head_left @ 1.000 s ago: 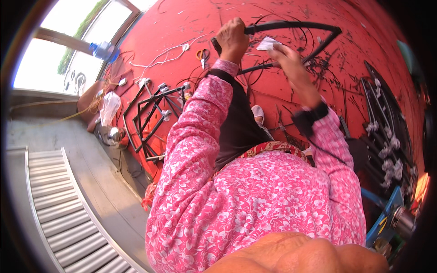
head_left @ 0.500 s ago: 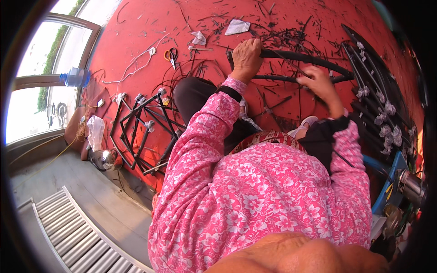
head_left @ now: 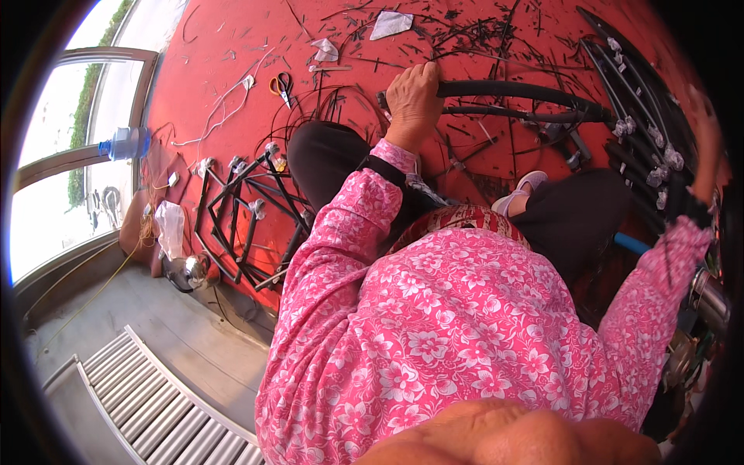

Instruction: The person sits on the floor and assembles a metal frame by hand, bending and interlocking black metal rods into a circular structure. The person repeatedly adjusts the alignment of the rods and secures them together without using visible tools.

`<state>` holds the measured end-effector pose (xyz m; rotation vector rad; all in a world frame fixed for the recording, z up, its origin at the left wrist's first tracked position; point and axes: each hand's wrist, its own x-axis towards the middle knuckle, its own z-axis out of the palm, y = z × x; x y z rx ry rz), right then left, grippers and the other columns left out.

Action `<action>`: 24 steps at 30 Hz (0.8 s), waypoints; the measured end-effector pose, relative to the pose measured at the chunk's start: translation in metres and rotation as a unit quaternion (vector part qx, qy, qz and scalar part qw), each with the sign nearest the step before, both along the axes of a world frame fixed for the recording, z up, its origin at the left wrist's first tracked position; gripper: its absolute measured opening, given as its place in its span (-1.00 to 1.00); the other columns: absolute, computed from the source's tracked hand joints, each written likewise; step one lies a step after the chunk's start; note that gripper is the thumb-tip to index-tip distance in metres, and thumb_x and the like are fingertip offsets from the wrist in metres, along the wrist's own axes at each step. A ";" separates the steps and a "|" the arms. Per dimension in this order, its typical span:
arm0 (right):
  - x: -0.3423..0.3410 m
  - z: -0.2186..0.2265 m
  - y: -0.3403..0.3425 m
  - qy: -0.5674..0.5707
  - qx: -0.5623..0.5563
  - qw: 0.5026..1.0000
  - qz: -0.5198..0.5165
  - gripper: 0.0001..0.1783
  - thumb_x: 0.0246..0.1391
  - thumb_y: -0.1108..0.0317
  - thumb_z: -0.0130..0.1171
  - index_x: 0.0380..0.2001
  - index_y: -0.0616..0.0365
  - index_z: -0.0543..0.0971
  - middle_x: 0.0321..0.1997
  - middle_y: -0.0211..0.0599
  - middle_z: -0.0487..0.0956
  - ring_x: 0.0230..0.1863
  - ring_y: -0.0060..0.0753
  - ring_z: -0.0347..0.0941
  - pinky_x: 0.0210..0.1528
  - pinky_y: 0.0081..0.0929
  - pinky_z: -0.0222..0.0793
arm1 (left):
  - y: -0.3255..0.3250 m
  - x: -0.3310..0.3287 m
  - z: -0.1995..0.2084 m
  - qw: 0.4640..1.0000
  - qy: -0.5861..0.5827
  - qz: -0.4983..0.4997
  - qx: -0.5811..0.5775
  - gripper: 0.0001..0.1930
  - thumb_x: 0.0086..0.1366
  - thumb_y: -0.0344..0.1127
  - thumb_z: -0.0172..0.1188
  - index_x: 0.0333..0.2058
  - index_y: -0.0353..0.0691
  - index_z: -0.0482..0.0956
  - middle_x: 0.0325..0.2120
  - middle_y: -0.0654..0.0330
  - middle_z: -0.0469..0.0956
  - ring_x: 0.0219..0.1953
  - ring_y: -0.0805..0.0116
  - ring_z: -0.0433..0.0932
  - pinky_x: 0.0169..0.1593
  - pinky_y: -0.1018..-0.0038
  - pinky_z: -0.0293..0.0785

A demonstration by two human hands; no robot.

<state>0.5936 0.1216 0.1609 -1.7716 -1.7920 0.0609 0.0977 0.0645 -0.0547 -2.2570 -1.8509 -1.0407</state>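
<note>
My left hand is wrapped round one end of a black curved tube frame, out in front of my knees. The frame reaches to the right in two bars that meet at its far end. Out at the right edge, my right hand is raised beside the pile of black tube frames. It is smeared by motion, so its fingers and anything in them cannot be made out.
Several black bent frames with plastic-wrapped ends lie at my left. Scissors, a white cloth scrap and many black offcuts are scattered on the red floor. A blue water jug sits by the window.
My right hand has swung away from the tube frame, out to the far right. My left hand keeps its grip on the frame's end.
</note>
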 end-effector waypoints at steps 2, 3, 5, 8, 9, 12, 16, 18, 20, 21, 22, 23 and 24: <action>-0.078 -0.033 -0.028 0.186 -0.152 0.965 0.106 -0.61 0.21 0.06 0.17 -0.05 0.07 0.65 -0.18 -0.40 0.66 -0.20 -0.54 0.57 -0.09 -0.57 0.43 | -0.009 -0.001 0.000 0.999 0.013 0.004 -0.030 -0.76 0.02 -0.28 0.38 -0.37 -0.06 0.48 -0.46 0.26 0.56 -0.30 0.14 0.59 -0.25 0.23 0.46; -0.121 -0.060 -0.055 0.294 -0.259 0.877 0.277 -0.63 0.20 0.14 0.16 -0.06 0.14 0.65 -0.25 -0.37 0.66 -0.28 -0.57 0.58 -0.19 -0.60 0.48 | -0.010 -0.002 0.001 0.999 0.005 -0.003 -0.035 -0.77 0.04 -0.29 0.35 -0.37 -0.06 0.47 -0.47 0.25 0.54 -0.31 0.14 0.58 -0.25 0.23 0.45; -0.208 -0.120 -0.084 0.318 -0.442 0.747 0.381 -0.71 0.17 0.31 0.18 -0.08 0.18 0.65 -0.14 -0.38 0.68 -0.18 -0.60 0.60 -0.31 -0.60 0.47 | -0.014 -0.002 0.003 0.998 0.002 -0.008 -0.055 -0.75 0.01 -0.29 0.37 -0.37 -0.06 0.46 -0.48 0.24 0.54 -0.32 0.14 0.58 -0.27 0.22 0.44; -0.310 -0.215 -0.099 0.303 -0.199 0.868 0.340 -0.64 0.15 0.42 0.14 0.02 0.29 0.59 -0.27 -0.31 0.67 -0.29 -0.55 0.58 -0.27 -0.55 0.47 | -0.021 -0.003 0.005 0.995 -0.003 -0.015 -0.096 -0.71 -0.02 -0.28 0.41 -0.37 -0.07 0.46 -0.47 0.24 0.56 -0.32 0.13 0.59 -0.28 0.21 0.44; -0.322 -0.238 -0.099 0.361 -0.219 0.857 0.296 -0.64 0.15 0.45 0.12 0.01 0.29 0.59 -0.29 -0.33 0.66 -0.29 -0.57 0.56 -0.28 -0.56 0.46 | -0.024 -0.004 0.006 0.995 -0.003 -0.014 -0.103 -0.70 -0.03 -0.28 0.42 -0.37 -0.07 0.46 -0.47 0.24 0.56 -0.31 0.12 0.59 -0.28 0.21 0.45; -0.344 -0.287 -0.094 0.499 -0.255 0.803 0.204 -0.67 0.15 0.53 0.07 -0.01 0.26 0.59 -0.32 -0.41 0.63 -0.30 -0.63 0.52 -0.29 -0.60 0.42 | -0.028 -0.006 0.007 0.993 -0.009 -0.009 -0.121 -0.64 -0.08 -0.26 0.47 -0.33 -0.08 0.48 -0.45 0.22 0.59 -0.30 0.09 0.61 -0.28 0.19 0.45; -0.347 -0.303 -0.090 0.617 -0.233 0.722 0.207 -0.72 0.18 0.55 0.05 -0.06 0.18 0.60 -0.29 -0.47 0.62 -0.28 -0.67 0.49 -0.25 -0.63 0.39 | -0.028 -0.008 0.008 0.991 -0.015 -0.018 -0.133 -0.59 -0.09 -0.25 0.49 -0.29 -0.10 0.47 -0.45 0.18 0.59 -0.29 0.05 0.61 -0.27 0.17 0.46; -0.349 -0.302 -0.089 0.643 -0.238 0.693 0.223 -0.74 0.21 0.53 0.06 -0.06 0.17 0.61 -0.26 -0.47 0.62 -0.27 -0.65 0.49 -0.23 -0.62 0.40 | -0.027 -0.010 0.011 0.989 -0.020 -0.025 -0.143 -0.60 -0.08 -0.27 0.47 -0.29 -0.11 0.45 -0.45 0.17 0.58 -0.30 0.05 0.61 -0.27 0.16 0.47; -0.352 -0.301 -0.086 0.652 -0.263 0.668 0.244 -0.75 0.23 0.50 0.08 -0.05 0.18 0.61 -0.23 -0.47 0.62 -0.24 -0.60 0.50 -0.22 -0.56 0.42 | -0.025 -0.013 0.014 0.985 -0.033 -0.033 -0.163 -0.57 -0.10 -0.27 0.48 -0.27 -0.13 0.45 -0.43 0.16 0.59 -0.28 0.04 0.61 -0.26 0.16 0.48; -0.353 -0.301 -0.084 0.597 -0.259 0.713 0.259 -0.76 0.24 0.49 0.10 -0.06 0.19 0.61 -0.24 -0.44 0.63 -0.23 -0.57 0.52 -0.19 -0.53 0.44 | -0.024 -0.015 0.015 0.984 -0.039 -0.045 -0.166 -0.56 -0.11 -0.28 0.48 -0.26 -0.13 0.45 -0.43 0.16 0.60 -0.27 0.03 0.61 -0.25 0.17 0.49; -0.353 -0.302 -0.082 0.552 -0.247 0.747 0.277 -0.77 0.24 0.47 0.12 -0.06 0.20 0.61 -0.24 -0.41 0.64 -0.21 -0.53 0.54 -0.17 -0.49 0.45 | -0.023 -0.018 0.016 0.984 -0.045 -0.057 -0.166 -0.54 -0.12 -0.29 0.49 -0.24 -0.14 0.46 -0.42 0.16 0.60 -0.26 0.03 0.62 -0.23 0.17 0.49; -0.353 -0.303 -0.081 0.503 -0.243 0.778 0.287 -0.78 0.24 0.46 0.14 -0.06 0.20 0.61 -0.24 -0.38 0.65 -0.20 -0.50 0.56 -0.15 -0.46 0.47 | -0.022 -0.020 0.017 0.982 -0.051 -0.065 -0.172 -0.52 -0.14 -0.30 0.50 -0.22 -0.15 0.46 -0.41 0.16 0.60 -0.25 0.03 0.62 -0.22 0.17 0.50; -0.353 -0.305 -0.079 0.482 -0.222 0.795 0.293 -0.79 0.25 0.44 0.14 -0.07 0.21 0.61 -0.25 -0.35 0.66 -0.19 -0.46 0.57 -0.13 -0.43 0.48 | -0.021 -0.022 0.017 0.981 -0.071 -0.076 -0.166 -0.49 -0.15 -0.29 0.50 -0.20 -0.16 0.46 -0.41 0.15 0.60 -0.25 0.03 0.62 -0.21 0.18 0.51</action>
